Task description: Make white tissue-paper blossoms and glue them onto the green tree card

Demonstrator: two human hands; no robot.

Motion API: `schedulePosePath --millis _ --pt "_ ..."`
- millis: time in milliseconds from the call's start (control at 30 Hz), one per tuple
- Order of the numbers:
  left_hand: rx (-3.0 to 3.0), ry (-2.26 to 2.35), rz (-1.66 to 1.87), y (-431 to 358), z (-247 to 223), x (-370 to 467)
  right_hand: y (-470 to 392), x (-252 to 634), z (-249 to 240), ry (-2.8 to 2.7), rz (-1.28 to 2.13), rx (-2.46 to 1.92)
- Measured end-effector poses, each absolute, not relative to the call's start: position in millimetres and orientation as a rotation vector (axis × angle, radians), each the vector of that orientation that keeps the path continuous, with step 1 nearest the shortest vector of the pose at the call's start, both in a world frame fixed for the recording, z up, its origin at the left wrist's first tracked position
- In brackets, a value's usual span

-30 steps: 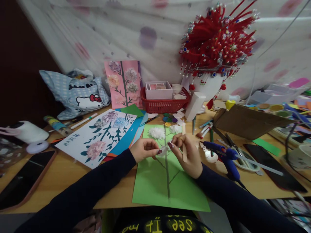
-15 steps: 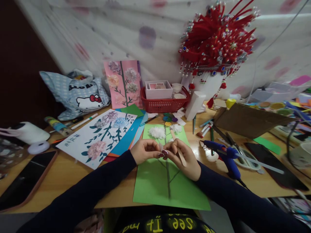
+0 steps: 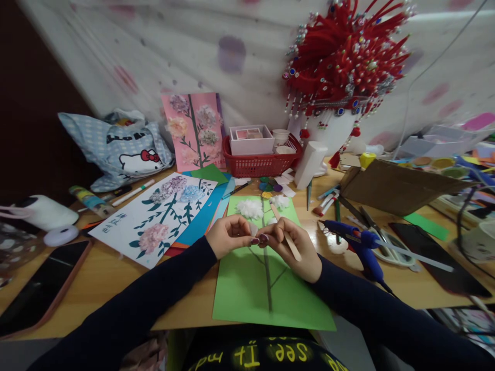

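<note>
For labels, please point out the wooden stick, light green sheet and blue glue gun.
Wooden stick (image 3: 293, 247), head view: lower part.
Light green sheet (image 3: 249, 283), head view: lower part.
Blue glue gun (image 3: 350, 236), head view: body.

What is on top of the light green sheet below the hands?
On the green sheet: a dark branching stem and at least two white ruffled flowers. The left hand and right hand hide part; what they cover cannot be seen.

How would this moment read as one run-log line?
left hand: pinching white piece | right hand: against left hand, holding wooden stick | beneath: green sheet bearing white tufts
</note>
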State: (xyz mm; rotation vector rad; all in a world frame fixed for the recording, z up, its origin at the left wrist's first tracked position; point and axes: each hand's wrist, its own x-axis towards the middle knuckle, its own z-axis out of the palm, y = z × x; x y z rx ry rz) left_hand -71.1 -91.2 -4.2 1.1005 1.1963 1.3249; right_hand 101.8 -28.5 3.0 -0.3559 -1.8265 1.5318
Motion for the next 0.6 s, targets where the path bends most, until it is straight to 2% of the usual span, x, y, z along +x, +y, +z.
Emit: schedulePosePath --millis 433,600 --pt "1.256 1.27 1.334 -93.9 -6.4 -67.6 -26.3 102.8 -2.3 -1.8 1.542 -0.403" --pt "1.47 1.414 1.501 -97.2 -2.0 -69.7 -26.6 101.6 -0.8 -1.78 1.525 -0.431"
